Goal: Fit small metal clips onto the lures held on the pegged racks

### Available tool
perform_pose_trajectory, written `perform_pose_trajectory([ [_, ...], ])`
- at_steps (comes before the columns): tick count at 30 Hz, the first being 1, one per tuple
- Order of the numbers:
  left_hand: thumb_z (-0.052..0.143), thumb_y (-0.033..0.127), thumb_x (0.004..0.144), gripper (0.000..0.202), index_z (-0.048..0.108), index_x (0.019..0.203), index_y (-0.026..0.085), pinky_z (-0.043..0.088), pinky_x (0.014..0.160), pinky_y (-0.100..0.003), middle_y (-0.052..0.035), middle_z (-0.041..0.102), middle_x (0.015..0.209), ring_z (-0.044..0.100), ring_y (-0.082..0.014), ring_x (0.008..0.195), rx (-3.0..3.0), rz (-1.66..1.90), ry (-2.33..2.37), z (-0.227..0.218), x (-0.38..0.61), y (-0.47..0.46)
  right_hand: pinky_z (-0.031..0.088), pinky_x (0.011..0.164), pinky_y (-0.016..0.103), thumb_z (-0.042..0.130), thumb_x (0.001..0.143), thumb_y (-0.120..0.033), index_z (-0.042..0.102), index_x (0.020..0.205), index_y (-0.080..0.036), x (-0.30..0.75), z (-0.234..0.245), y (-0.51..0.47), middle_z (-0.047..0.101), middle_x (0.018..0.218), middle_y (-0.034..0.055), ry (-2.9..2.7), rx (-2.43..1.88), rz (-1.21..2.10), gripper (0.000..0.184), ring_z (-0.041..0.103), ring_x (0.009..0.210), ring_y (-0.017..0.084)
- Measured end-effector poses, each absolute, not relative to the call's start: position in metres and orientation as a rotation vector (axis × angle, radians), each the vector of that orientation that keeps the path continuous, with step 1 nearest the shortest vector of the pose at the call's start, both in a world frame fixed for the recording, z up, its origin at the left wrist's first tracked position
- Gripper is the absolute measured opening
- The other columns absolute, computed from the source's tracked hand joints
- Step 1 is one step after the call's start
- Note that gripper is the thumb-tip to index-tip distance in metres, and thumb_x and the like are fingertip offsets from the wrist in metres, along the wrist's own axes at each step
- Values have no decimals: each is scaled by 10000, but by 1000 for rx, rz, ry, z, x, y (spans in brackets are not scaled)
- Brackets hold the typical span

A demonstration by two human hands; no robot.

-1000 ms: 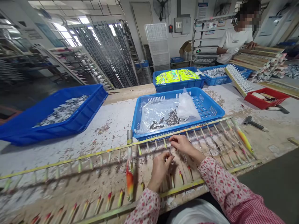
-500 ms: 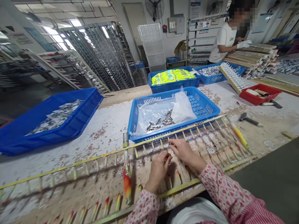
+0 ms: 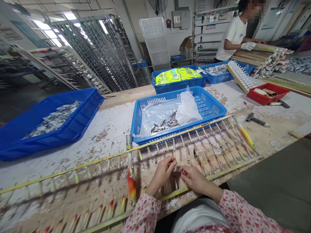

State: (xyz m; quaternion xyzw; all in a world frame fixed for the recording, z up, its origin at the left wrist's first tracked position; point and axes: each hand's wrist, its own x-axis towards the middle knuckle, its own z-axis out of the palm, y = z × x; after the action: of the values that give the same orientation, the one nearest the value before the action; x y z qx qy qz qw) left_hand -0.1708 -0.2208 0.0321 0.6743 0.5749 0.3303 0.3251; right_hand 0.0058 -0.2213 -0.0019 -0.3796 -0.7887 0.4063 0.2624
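Observation:
Low over a rack with yellow-painted strips, both my hands work close together. My left hand is closed, with small dark shiny pieces showing between its fingers. Just to its right, my right hand pinches what looks like a pink-tipped peg; its fingers cover most of it. Short pegs line both strips. Right of my hands, thin lines with shiny pieces run between facing pegs, and a dark shiny fish-shaped piece hangs there.
Behind the rack stands a blue basket with plastic film and dark pieces. A blue tray of grey-white pieces is at left. An orange-yellow stick crosses the rack. A hammer and red tray lie right; a co-worker stands beyond.
My right hand has come down from the upper strip toward the near strip. A dark fish-shaped piece now shows where that arm was. The view has shifted slightly.

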Motion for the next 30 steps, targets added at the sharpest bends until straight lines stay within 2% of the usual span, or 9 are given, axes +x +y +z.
perform_pose_trajectory([
  [6, 453, 343, 861, 261, 480, 656, 183, 313, 589, -244, 22, 453, 635, 432, -137, 619, 1768, 845, 1486, 29, -169, -224, 423, 525, 210, 461, 815, -112, 602, 919, -164, 7, -1, -221, 611, 636, -16, -2060, -1024, 1253, 183, 556, 503, 114],
  [12, 472, 349, 852, 268, 478, 643, 180, 310, 581, -242, 24, 447, 617, 429, -136, 608, 1737, 871, 1543, 24, -168, -221, 403, 455, 197, 389, 869, -152, 564, 1001, -177, 9, -5, -218, 639, 705, -12, -2019, -958, 1497, 220, 517, 422, 91],
  [15, 498, 378, 834, 270, 524, 658, 176, 330, 590, -241, 19, 489, 629, 457, -141, 623, 1666, 917, 1570, 22, -163, -219, 423, 538, 228, 423, 872, -181, 571, 939, -175, 9, -5, -218, 619, 663, 0, -2169, -998, 1265, 163, 565, 525, 134],
  [18, 533, 418, 813, 264, 608, 802, 165, 371, 611, -240, -11, 567, 737, 503, -152, 686, 1454, 1081, 1579, 22, -157, -220, 405, 592, 251, 468, 856, -187, 565, 891, -164, 8, -8, -217, 634, 726, 47, -2289, -1051, 995, 105, 597, 683, 186],
  [21, 582, 443, 786, 346, 603, 977, 156, 326, 488, -197, 16, 512, 691, 437, -98, 557, 981, 1282, 1429, 26, -156, -222, 367, 561, 240, 393, 893, -158, 559, 855, -156, 11, -6, -215, 622, 707, 53, -2405, -1039, 967, 171, 581, 638, 169],
  [24, 689, 301, 710, 322, 592, 971, 140, 313, 438, -159, 33, 482, 691, 402, -53, 508, 516, 1410, 1133, 30, -158, -224, 343, 558, 243, 400, 917, -203, 570, 823, -151, 15, 8, -213, 612, 681, 53, -2518, -1082, 895, 201, 575, 621, 165],
  [27, 676, 111, 688, 245, 592, 918, 129, 406, 495, -153, 20, 504, 704, 468, -53, 549, 248, 1499, 939, 31, -158, -226, 353, 598, 251, 434, 930, -268, 576, 794, -154, 11, 30, -214, 629, 726, 62, -2483, -1122, 810, 227, 587, 679, 173],
  [30, 632, 61, 720, 210, 587, 908, 142, 475, 576, -176, 9, 534, 705, 539, -76, 604, 116, 1533, 848, 30, -153, -228, 376, 647, 246, 477, 924, -284, 571, 818, -165, -1, 44, -215, 640, 776, 40, -2355, -997, 880, 185, 587, 725, 162],
])
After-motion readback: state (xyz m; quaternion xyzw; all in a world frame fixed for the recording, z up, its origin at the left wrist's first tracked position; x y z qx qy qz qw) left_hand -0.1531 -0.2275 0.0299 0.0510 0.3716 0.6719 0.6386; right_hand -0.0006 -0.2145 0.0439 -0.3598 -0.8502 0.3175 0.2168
